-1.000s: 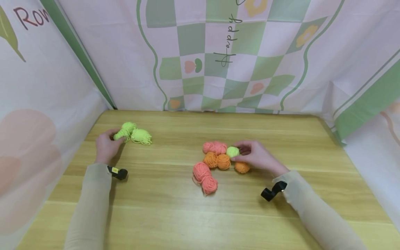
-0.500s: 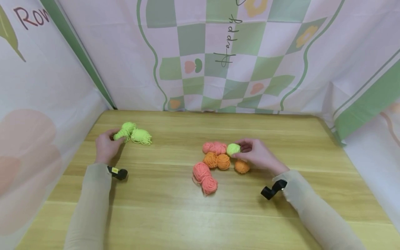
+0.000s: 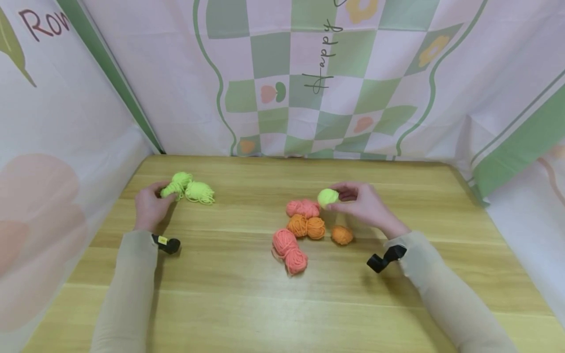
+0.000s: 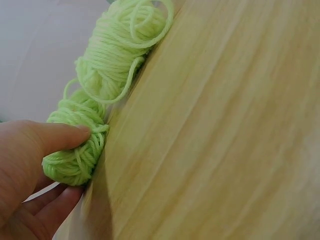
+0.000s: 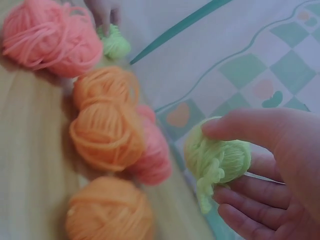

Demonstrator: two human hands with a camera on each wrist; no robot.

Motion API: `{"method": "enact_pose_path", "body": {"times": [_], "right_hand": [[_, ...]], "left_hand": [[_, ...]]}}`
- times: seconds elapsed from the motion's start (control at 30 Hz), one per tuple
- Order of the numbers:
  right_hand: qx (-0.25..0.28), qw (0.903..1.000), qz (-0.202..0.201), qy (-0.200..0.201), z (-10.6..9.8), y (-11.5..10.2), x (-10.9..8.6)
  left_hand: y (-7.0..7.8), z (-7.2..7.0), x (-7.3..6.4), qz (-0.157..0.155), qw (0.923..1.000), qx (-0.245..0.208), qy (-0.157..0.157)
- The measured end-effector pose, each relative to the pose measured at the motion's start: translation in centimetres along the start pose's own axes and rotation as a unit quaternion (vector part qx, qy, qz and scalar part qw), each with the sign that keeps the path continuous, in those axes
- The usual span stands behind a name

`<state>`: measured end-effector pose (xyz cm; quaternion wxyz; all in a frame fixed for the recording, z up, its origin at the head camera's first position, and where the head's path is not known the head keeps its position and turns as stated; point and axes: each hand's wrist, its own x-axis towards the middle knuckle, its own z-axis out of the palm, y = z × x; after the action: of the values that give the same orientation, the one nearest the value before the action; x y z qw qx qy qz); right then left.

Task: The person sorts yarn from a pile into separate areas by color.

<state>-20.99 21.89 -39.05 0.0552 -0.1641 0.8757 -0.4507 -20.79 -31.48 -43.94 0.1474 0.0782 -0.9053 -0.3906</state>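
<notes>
At the far left of the table, my left hand [image 3: 151, 207] grips one end of a yellow-green yarn bundle [image 4: 80, 150], thumb on top and fingers beneath. Another yellow-green bundle [image 3: 200, 192] lies against it. My right hand [image 3: 364, 206] pinches a small yellow-green yarn ball [image 3: 328, 198] between thumb and fingers, raised off the table; a short strand dangles from it in the right wrist view. Near that hand lie a pink yarn skein [image 3: 302, 208], an orange skein [image 3: 306, 226] touching it, and a single orange ball [image 3: 342, 235].
A second pink skein [image 3: 289, 251] lies in front of the orange one. The wooden table [image 3: 220, 299] ends at a printed cloth [image 3: 176, 73] hung behind it, with more cloth at both sides. A black wrist camera [image 3: 386, 259] sticks out from the right sleeve.
My right hand has lifted the small yellow-green ball up and away from beside the pink and orange skeins. The left hand has stayed in place on its yarn.
</notes>
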Motion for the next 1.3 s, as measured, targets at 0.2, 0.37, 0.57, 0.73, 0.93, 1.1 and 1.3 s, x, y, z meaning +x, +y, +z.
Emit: {"method": "enact_pose_path", "body": {"times": [0.2, 0.37, 0.57, 0.73, 0.93, 1.1, 1.3], "right_hand": [[0.002, 0.9999, -0.017, 0.003, -0.1, -1.3, 0.6], [0.013, 0.9997, -0.020, -0.002, 0.2, -2.1, 1.1], [0.036, 0.9987, -0.034, -0.009, 1.1, -3.4, 1.8], [0.049, 0.9977, -0.046, -0.011, 2.0, -4.5, 2.2], [0.075, 0.9956, -0.048, -0.028, 3.3, -5.3, 2.8], [0.079, 0.9943, -0.063, -0.033, 4.7, -6.0, 3.4], [0.080, 0.9932, -0.072, -0.044, 6.3, -6.6, 4.4]], "left_hand": [[0.0, 0.0, -0.1, -0.001, 1.0000, 0.000, 0.002], [0.1, 0.0, -0.2, 0.001, 1.0000, -0.002, 0.005], [0.2, -0.1, -0.2, 0.002, 1.0000, -0.004, 0.005], [0.2, -0.1, -0.2, 0.006, 1.0000, 0.001, 0.004], [0.4, -0.2, -0.3, 0.004, 1.0000, 0.002, 0.004], [0.5, -0.2, -0.3, 0.004, 1.0000, -0.001, 0.004], [0.3, -0.1, -0.2, 0.004, 1.0000, -0.001, 0.006]]}}
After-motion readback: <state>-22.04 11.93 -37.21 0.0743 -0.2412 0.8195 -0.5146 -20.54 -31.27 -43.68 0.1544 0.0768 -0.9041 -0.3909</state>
